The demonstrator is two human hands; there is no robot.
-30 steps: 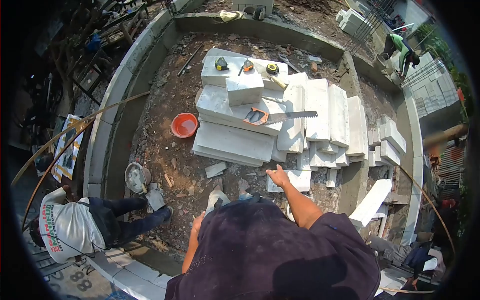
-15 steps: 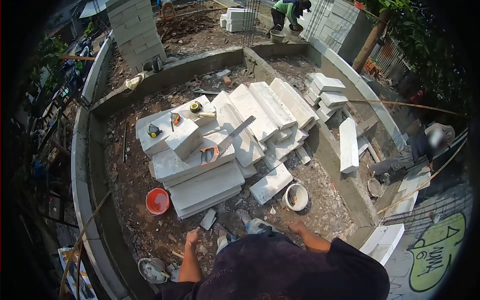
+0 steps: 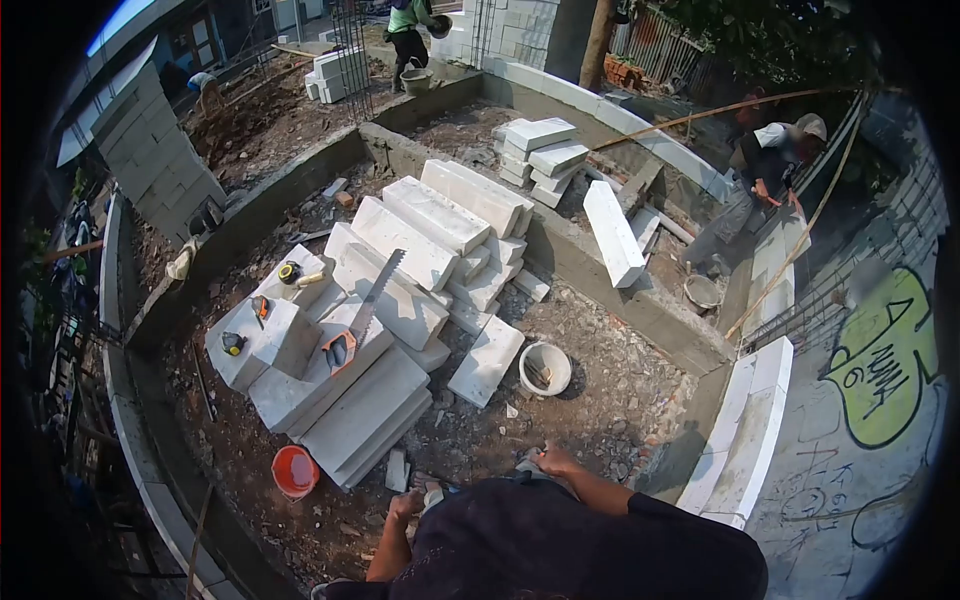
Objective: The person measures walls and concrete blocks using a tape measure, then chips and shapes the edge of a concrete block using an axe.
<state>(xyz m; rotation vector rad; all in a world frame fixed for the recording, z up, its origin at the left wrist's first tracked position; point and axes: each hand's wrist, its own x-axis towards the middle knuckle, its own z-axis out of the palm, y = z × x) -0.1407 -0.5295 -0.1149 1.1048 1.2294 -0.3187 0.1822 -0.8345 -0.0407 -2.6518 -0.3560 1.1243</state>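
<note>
My left hand (image 3: 405,503) hangs low beside my body with its fingers curled; nothing shows in it. On the other side, my right hand (image 3: 553,460) is loosely closed, and no object is visible there. A small white block piece (image 3: 398,469) lies just beyond my left hand. Ahead is a stack of white blocks (image 3: 365,415), bearing a handsaw with an orange and black handle (image 3: 340,350), a yellow and black tape measure (image 3: 289,272) and small hand tools. An orange bucket (image 3: 282,482) stands to the left. Beyond my right hand is a white bucket (image 3: 527,386) with something inside.
Low mortar-covered walls (image 3: 610,290) divide the rubble ground. A leaning white block (image 3: 612,235) rests on one. At right, a person (image 3: 775,165) bends by the outer block wall (image 3: 770,400); another person (image 3: 408,30) stands at the back near rebar columns (image 3: 350,60). Bamboo poles cross the right side.
My view has swung right, so the blocks and buckets appear farther left. The person at the back has straightened up and holds a dark bucket. Both my hands remain low at my sides.
</note>
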